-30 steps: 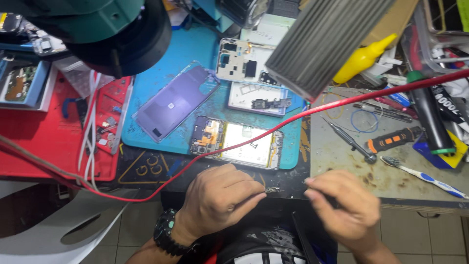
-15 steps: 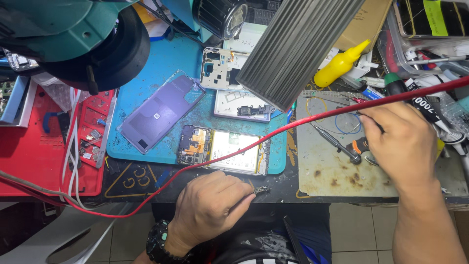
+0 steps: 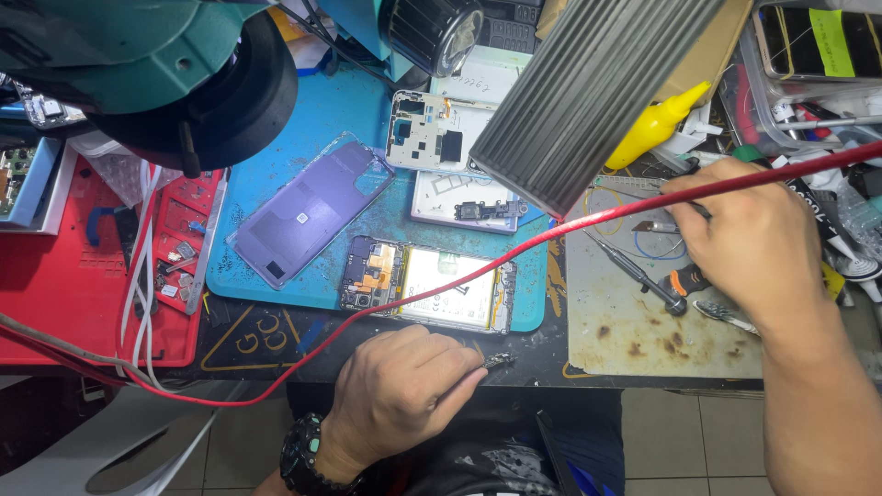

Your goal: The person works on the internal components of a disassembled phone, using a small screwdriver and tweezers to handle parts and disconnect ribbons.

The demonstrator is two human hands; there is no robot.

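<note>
1. Left hand (image 3: 395, 390), w/ watch (image 3: 301, 456) on wrist, sits at near desk edge, fingers curled tight, pinching a small dark part (image 3: 497, 361) at the fingertips.
2. Just beyond it: opened phone (image 3: 427, 289) w/ battery showing, on near edge of blue mat (image 3: 276, 285).
3. Red cable (image 3: 441, 280) runs across the phone, from bottom left up to top right.
4. Right hand (image 3: 749, 243) is over the grey pad (image 3: 643, 340), fingers closed round thin tool (image 3: 666, 226); can't tell exact grip.
5. Screwdriver (image 3: 643, 276) lies on the pad just left of that hand.
6. Further: purple back cover (image 3: 308, 211) and white frame (image 3: 432, 133) on mat, well apart from the hands.
7. Far: yellow bottle (image 3: 657, 124), ribbed lamp head (image 3: 588, 92).
</note>
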